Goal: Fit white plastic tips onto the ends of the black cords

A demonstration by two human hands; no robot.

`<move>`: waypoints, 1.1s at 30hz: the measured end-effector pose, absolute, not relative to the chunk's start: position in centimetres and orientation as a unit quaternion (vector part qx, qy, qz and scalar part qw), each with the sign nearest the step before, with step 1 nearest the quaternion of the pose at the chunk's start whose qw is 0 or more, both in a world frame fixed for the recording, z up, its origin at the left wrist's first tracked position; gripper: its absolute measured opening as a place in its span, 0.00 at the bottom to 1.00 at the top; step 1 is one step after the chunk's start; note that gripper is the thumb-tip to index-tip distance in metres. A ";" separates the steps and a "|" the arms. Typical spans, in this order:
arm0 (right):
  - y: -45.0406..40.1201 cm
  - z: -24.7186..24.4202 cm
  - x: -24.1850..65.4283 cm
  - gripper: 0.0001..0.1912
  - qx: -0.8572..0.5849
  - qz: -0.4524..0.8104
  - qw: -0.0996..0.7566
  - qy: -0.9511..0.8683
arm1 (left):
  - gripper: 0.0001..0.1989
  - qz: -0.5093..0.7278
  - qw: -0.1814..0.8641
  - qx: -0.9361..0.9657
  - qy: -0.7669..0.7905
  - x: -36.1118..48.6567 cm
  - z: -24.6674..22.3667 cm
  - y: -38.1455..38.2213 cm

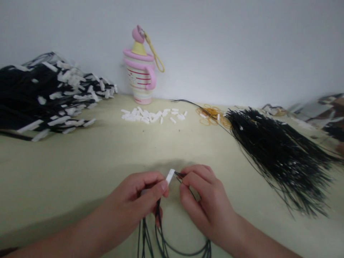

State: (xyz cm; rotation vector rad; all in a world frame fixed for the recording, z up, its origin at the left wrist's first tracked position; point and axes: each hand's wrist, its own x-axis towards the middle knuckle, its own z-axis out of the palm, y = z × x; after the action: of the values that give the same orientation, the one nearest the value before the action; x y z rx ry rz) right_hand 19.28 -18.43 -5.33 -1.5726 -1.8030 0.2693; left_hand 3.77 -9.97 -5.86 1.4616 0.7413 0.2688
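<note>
Between thumb and index finger, my left hand point(145, 197) pinches a small white connector point(170, 176), which tilts up to the right. Several black wires point(158, 231) hang below that hand and loop toward the right. My right hand point(205, 200) is closed on thin black wires point(179, 174) whose ends lie at the top of the white connector. Whether those ends are inside it or only touching it is too small to tell. The fingertips of the two hands are a short distance apart, above the pale tabletop.
Loose white connectors point(142, 115) lie beyond the hands, near a pink and white cup point(141, 79) and orange rubber bands point(212, 114). Black wires with white ends point(53, 93) are heaped at left. A large bundle of black wires point(276, 157) lies at right.
</note>
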 end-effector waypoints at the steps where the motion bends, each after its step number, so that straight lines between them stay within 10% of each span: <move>1: -18.4 -5.3 19.3 0.08 -0.611 0.102 0.355 -0.700 | 0.14 0.120 0.661 0.664 0.328 3.7 -5.8 -10.0; 33: -19.3 -6.0 19.2 0.05 -0.580 0.018 0.371 -0.725 | 0.14 0.123 0.680 0.662 0.290 3.8 -5.2 -9.8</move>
State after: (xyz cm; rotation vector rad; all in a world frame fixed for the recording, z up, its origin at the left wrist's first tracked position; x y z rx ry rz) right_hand 19.16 -19.34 -6.03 -1.4873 -1.8598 0.0473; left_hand 3.82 -9.82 -5.20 1.4860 0.6521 0.2759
